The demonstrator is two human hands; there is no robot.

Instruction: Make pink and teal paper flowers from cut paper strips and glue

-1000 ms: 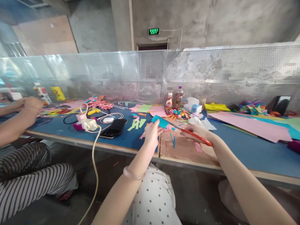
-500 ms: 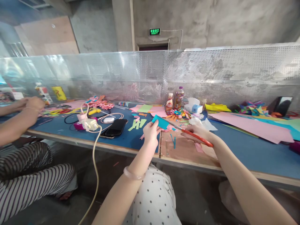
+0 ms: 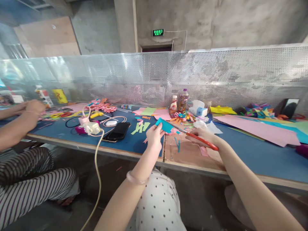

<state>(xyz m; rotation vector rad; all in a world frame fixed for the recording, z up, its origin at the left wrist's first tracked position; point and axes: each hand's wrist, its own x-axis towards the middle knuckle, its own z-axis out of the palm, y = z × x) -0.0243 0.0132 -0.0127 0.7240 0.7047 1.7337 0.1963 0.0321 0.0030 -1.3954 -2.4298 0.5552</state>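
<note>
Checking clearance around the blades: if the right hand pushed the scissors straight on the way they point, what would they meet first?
The right hand points the red-handled scissors up-left at the teal paper pinched in the left hand. That paper comes first; whether the tips already touch it is unclear.

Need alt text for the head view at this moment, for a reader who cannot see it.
A person's left hand holds a teal paper piece while the right hand works red-handled scissors at its edge, above a blue table strewn with coloured paper scraps. A black phone lies to the left, where another person's hands work.
</note>
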